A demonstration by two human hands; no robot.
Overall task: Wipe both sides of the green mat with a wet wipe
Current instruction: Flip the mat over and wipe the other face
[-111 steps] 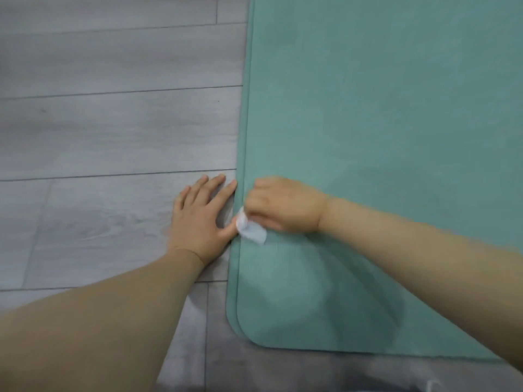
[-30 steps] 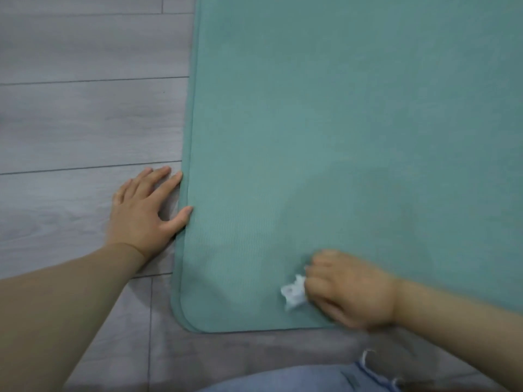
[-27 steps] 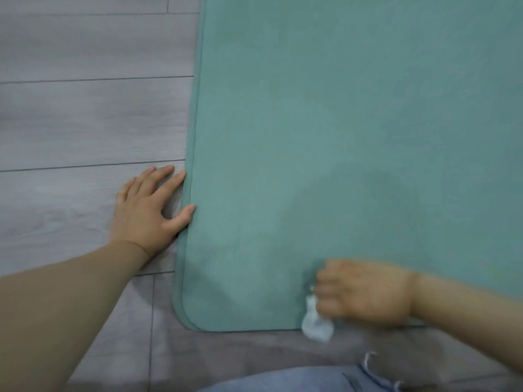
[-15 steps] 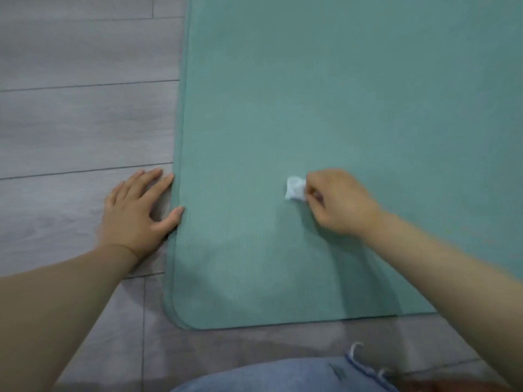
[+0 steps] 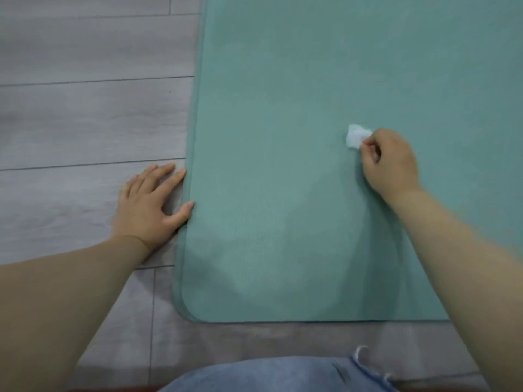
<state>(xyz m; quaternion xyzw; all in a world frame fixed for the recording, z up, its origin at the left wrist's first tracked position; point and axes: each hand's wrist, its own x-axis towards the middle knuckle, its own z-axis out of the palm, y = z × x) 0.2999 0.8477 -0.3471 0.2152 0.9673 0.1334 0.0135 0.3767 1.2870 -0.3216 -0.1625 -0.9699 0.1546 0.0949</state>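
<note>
Green mat [image 5: 311, 108] lies flat, long axis running away.

- Grey wood-look floor [image 5: 85, 123], laid in long planks with thin dark seams running left to right; one short seam crosses them near the lower left.
- Light-blue denim garment [image 5: 268, 374] at the bottom edge, worn by the person, with a frayed hem and a loose white thread [image 5: 360, 350] curling up from it.

mat [image 5: 311, 137]: ran off top and right edges | wipe [image 5: 356, 136]: partly hidden in right hand [image 5: 389, 162], blurred | jeans [image 5: 268, 374]: cut off at bottom
</note>
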